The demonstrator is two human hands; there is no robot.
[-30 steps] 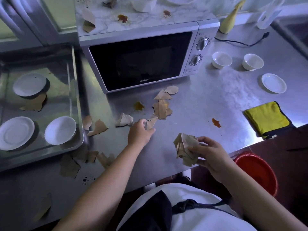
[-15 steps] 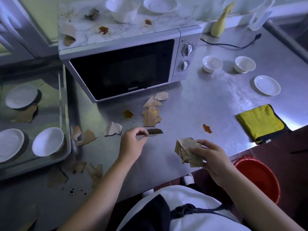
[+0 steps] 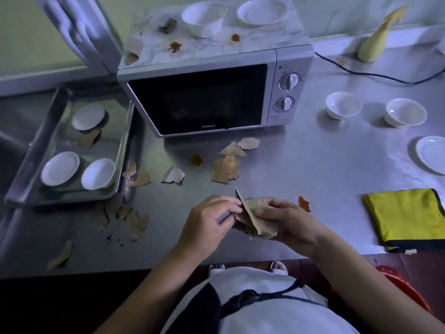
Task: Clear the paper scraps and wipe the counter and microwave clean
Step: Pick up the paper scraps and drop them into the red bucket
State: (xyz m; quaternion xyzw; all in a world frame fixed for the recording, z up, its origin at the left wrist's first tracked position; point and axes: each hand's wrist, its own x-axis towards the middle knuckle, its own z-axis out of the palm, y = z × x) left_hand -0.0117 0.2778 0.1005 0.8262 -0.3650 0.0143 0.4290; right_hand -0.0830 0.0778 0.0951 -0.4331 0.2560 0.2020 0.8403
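r hand [image 3: 286,220] curled round a wad of brown paper scraps [image 3: 258,221], thumb across the top, held just above the counter [image 3: 313,179] nr its front edge. l hand [image 3: 207,220] sits right against it, thumb + fingertips pinching a single scrap [image 3: 240,200] at the wad's left side; that piece stands up tilted, tip pointing away from the person. wad looks crumpled, several torn layers, edges ragged. more loose scraps [image 3: 225,171] lie on the counter in front of the microwave [image 3: 199,100], others by the tray [image 3: 21,184] at left, a couple on the microwave top. orange-brown stain [image 3: 304,204] just right of the r hand, another stain nr the loose scraps, more on the microwave top. yellow cloth [image 3: 404,218] folded at right, well apart from both hands. vs half a sec ago: l hand was out over the counter w/ the single scrap, apart from the r hand; now it's come back and the two hands meet at the wad. r hand's grip looks unchanged.
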